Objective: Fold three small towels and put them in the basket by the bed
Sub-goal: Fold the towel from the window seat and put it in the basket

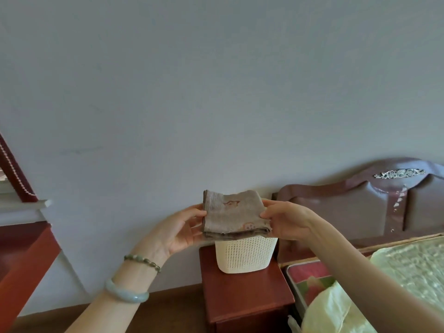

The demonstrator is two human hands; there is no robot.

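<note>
Hands [179, 228] [284, 221] on folded towels [234, 213], count unclear

Matt cloth towel [236, 213], perforated plastic basket [245, 254]

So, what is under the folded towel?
Below the towel, the white perforated basket stands on a red wooden nightstand. The left hand and the right hand pinch the towel's sides. The towel hides the basket's opening, so its inside cannot be seen.
</note>
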